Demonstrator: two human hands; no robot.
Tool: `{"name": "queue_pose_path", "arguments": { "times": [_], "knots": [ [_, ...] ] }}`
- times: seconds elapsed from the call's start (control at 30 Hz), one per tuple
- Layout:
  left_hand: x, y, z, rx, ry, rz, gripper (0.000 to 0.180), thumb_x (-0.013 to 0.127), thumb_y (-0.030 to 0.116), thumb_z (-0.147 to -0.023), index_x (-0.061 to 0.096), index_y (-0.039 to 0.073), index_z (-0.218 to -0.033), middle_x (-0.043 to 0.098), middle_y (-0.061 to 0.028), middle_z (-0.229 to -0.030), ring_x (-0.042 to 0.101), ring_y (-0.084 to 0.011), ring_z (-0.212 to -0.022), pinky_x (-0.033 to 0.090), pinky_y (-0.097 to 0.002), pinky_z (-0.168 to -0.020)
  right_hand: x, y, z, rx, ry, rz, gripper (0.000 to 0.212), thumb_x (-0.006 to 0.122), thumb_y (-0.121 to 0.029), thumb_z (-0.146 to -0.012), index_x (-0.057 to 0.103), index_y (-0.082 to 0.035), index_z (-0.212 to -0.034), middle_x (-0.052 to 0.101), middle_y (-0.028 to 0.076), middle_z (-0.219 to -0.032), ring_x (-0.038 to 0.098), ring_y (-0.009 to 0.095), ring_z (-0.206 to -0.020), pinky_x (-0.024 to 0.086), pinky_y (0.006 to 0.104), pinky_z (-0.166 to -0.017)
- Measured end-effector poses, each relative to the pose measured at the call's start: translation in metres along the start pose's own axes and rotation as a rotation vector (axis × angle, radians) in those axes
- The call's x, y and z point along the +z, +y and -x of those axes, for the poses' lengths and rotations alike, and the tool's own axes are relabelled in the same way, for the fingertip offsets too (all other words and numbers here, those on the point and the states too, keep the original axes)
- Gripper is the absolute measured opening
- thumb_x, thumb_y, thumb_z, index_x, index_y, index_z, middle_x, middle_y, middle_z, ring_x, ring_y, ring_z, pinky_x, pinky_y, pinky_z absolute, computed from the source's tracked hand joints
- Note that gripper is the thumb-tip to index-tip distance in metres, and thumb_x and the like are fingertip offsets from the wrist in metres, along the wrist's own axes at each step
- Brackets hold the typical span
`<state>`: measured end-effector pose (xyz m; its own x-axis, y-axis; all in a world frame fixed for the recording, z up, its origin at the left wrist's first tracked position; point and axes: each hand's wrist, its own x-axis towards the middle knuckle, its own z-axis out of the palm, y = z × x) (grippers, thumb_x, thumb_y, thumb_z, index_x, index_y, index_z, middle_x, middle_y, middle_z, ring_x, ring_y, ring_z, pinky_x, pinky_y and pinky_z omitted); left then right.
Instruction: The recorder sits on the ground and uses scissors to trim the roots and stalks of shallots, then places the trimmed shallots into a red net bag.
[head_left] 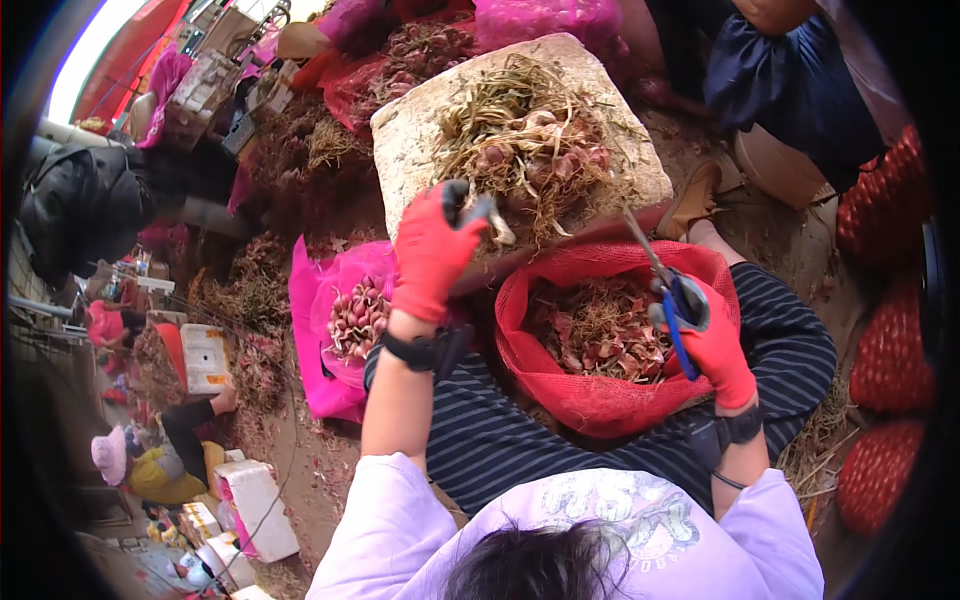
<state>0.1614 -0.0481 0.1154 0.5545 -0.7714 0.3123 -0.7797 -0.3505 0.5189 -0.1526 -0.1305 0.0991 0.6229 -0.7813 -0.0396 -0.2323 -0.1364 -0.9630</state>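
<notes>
– Where's our bulb bunch [545, 150]?
– On the pale slab [408, 135], just far-right of our left hand [432, 255]; can't tell if that's pinching anything. Our right hand [714, 345]'s wrapped round blue-handled scissors [673, 325], nearer and right.

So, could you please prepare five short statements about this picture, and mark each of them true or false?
1. The right hand holds scissors with blue handles. True.
2. A pink bag lies to the left of the red mesh bag. True.
3. The red mesh bag is filled with clean whole bulbs. False: it holds mostly loose dry skins and roots.
4. The left hand is inside the pink bag. False: it is at the pale block, close to the piled bulbs.
5. Both hands wear green gloves. False: the gloves are red with dark fingertips.
</notes>
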Motion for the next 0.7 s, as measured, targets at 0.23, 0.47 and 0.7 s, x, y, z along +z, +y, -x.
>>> {"name": "queue_pose_path", "arguments": {
  "times": [0.23,0.47,0.7],
  "knots": [
    [0.020,-0.044,0.011,0.072,0.143,0.288,0.034,0.071,0.019,-0.072,0.063,0.008,-0.103,0.063,-0.0072,-0.086,0.058,-0.0194,-0.076,0.044,-0.0315,-0.076,0.071,-0.039,-0.063,0.119,-0.450,-0.421,0.027,0.068,-0.026,-0.077,0.061,-0.003,-0.091,0.061,0.004,-0.077,0.057,0.012,-0.070,0.046,0.0287,-0.067],
    [-0.030,-0.066,0.031,-0.067,-0.153,0.794,0.037,0.053,0.019,-0.090,0.048,0.001,-0.123,0.057,-0.0035,-0.091,0.057,-0.0121,-0.076,0.048,-0.0226,-0.074,0.093,0.007,-0.094,-0.076,-0.199,0.357,0.043,0.062,-0.047,-0.075,0.066,-0.006,-0.087,0.064,0.015,-0.081,0.063,0.028,-0.072,0.047,0.0373,-0.066],
    [-0.035,-0.066,0.039,-0.497,-0.235,1.537,0.042,0.052,0.028,-0.091,0.045,0.005,-0.125,0.058,-0.0097,-0.093,0.061,-0.0237,-0.081,0.055,-0.0335,-0.073,0.088,-0.007,-0.074,0.292,-0.790,-0.441,0.023,0.060,-0.034,-0.085,0.055,-0.012,-0.083,0.045,-0.009,-0.068,0.042,0.001,-0.057,0.036,0.0174,-0.051]
  ]
}}
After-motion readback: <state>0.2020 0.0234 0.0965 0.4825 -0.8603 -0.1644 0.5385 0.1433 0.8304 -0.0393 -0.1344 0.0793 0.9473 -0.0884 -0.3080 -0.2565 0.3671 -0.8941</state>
